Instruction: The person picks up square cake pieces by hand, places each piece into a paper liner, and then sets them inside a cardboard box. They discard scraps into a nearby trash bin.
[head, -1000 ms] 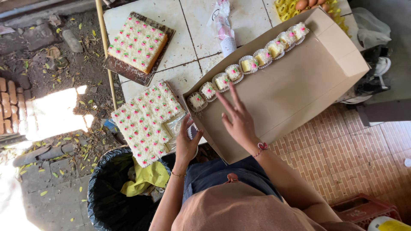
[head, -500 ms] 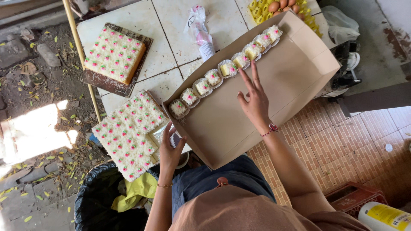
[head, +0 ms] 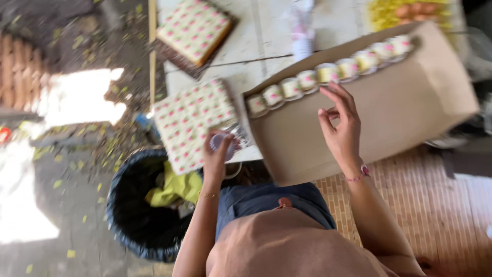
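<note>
Right hand [head: 341,125] lifted off cardboard box [head: 389,118], fingers now curled

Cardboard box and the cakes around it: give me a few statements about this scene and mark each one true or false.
1. A row of small cakes in paper cups lines the far edge of the cardboard box. True.
2. The right hand lies flat on the tiled table. False: it is raised over the box, fingers near the row.
3. The left hand holds a small paper cup. True.
4. The black bin stands on the table. False: it stands on the ground beside the table.
5. Two slabs of cake with pink dots, the near slab and the far slab, lie left of the box. True.
</note>
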